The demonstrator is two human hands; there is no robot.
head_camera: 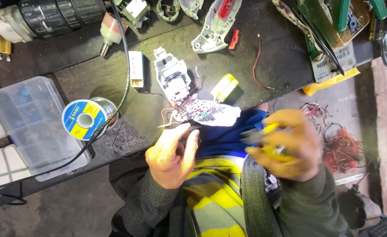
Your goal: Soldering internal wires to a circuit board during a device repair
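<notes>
White tool shell (189, 94) lies open by the bench edge. Left hand (172, 154) pinches its wires (170, 117). Right hand (285, 145), right of it, grips yellow pliers (270, 131). A tug might snap 1 wire.

Repair workshop: solder spool (84, 119), dismantled tools (176, 83)

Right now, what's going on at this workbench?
A person sits at a dark bench over an opened white power tool housing with loose wires. The left hand grips a dark tool handle at its edge; the right hand, blurred, holds something yellow. A solder spool lies alongside.
</notes>
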